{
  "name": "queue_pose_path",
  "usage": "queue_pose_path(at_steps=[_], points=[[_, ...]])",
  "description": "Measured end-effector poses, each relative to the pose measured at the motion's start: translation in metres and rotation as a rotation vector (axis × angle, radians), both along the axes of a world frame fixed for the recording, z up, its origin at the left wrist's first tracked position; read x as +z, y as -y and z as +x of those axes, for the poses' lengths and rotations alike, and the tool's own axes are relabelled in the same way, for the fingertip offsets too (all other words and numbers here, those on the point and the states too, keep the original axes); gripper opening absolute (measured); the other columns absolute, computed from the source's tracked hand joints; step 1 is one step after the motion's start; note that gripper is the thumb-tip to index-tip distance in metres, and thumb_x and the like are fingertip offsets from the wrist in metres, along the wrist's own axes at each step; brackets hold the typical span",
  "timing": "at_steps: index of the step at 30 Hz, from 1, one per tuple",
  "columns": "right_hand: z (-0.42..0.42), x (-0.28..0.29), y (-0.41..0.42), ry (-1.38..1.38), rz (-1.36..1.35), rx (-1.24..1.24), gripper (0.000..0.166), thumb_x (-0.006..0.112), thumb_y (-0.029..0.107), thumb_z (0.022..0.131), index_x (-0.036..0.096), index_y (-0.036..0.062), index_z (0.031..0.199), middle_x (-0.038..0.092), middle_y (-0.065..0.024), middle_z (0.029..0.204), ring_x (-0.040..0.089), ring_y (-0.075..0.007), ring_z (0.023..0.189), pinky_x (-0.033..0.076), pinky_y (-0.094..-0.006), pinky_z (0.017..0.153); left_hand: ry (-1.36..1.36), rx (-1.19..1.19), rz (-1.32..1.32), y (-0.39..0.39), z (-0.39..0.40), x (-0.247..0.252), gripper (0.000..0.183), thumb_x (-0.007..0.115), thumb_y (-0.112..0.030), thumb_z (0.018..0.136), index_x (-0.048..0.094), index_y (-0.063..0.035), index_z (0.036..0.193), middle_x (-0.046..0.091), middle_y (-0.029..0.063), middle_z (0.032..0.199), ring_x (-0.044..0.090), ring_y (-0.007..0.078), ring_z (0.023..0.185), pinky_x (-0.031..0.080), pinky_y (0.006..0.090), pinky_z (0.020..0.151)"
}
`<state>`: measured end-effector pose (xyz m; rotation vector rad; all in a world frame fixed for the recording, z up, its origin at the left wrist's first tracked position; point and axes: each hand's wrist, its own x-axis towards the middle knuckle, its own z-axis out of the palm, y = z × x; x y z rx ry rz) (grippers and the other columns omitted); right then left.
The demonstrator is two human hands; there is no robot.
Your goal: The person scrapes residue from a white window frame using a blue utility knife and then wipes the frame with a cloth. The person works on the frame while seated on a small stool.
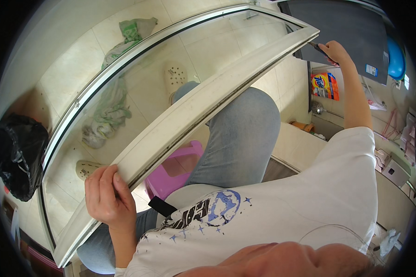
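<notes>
A glazed sash with a white frame (194, 107) lies tilted across my view, above my knees. A dark, dirty groove runs along its near edge. My left hand (107, 197) grips that near rail toward its lower left end, with fingers over the top. At the far right my right hand (334, 53) holds a slim hand tool with a dark handle (321, 52). Its narrow tip meets the near edge close to the sash's right corner; whether it is a blade or a scraper I cannot tell. Through the glass I see floor tiles and crumpled green-and-grey cloths (112, 100).
A pink plastic stool (171, 173) stands under the sash by my leg. Beyond the left end sits a black plastic bag (20, 155). To the right are a dark grey appliance (343, 31), an orange Tide packet (325, 86) and a blue basin (396, 59).
</notes>
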<state>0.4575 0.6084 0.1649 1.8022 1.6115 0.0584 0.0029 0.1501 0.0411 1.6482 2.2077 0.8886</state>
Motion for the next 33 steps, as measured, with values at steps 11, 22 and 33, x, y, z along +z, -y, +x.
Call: queue_pose_path(at_steps=[11,22,33], points=[[-0.011,-0.022,0.01,-0.037,-0.145,0.023,0.05,0.052,0.038,0.096,0.058,-0.0009,0.065,0.049,-0.0044,0.047,0.043,-0.015,0.034,0.033,-0.0324,0.035,-0.04,-0.006,0.005,-0.001,0.002,0.0,0.008,0.06,-0.001,0.083,0.065,0.0019,0.087,0.063,0.0142,0.082,0.06,0.0302,0.072,0.049,0.0367,0.063],[-0.065,-0.022,0.043,0.052,-0.124,0.205,0.045,0.053,0.036,0.094,0.06,-0.0004,0.069,0.054,-0.007,0.051,0.054,-0.0183,0.046,0.045,-0.0351,0.047,-0.04,0.008,0.035,0.001,0.002,-0.003,0.008,0.06,-0.001,0.083,0.066,0.0007,0.087,0.064,0.0135,0.083,0.06,0.0293,0.072,0.049,0.036,0.064],[-0.076,-0.043,0.047,0.205,-0.215,0.279,0.044,0.05,0.035,0.094,0.064,-0.0019,0.076,0.063,-0.0147,0.065,0.064,-0.029,0.059,0.051,-0.0409,0.059,-0.036,0.025,0.053,0.002,0.002,-0.004,0.008,0.062,-0.001,0.082,0.067,-0.0012,0.087,0.064,0.0123,0.084,0.06,0.0289,0.072,0.049,0.0363,0.063]])
